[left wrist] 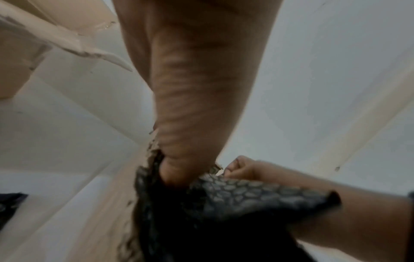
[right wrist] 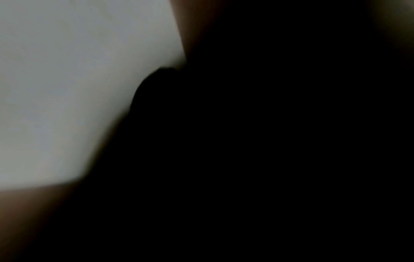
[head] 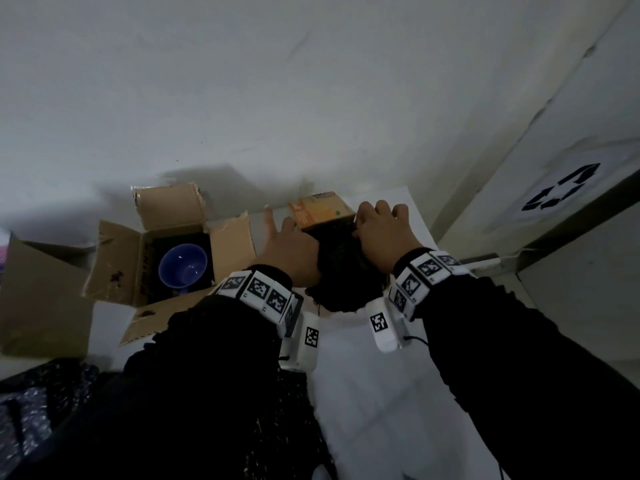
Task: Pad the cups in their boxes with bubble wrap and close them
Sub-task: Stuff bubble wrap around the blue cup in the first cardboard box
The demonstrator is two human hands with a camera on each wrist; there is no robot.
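Observation:
A small box with orange print (head: 322, 209) stands at the back of the white table, and a wad of black bubble wrap (head: 343, 271) bulges out of it toward me. My left hand (head: 291, 244) pushes into the wrap from the left with one finger sticking up. In the left wrist view its fingers (left wrist: 190, 106) run down into the bubble wrap (left wrist: 246, 195), tips buried. My right hand (head: 381, 230) curls its fingers over the wrap at the box's rim; the right hand (left wrist: 239, 168) pinches the wrap's edge. A blue cup (head: 183, 270) sits in an open cardboard box (head: 117, 258) to the left. The right wrist view is almost all dark.
A larger cardboard box (head: 41, 299) stands at the far left. More black bubble wrap (head: 34, 403) lies at the lower left. A white bin with a recycling sign (head: 568, 192) is on the right. The wall rises right behind the boxes.

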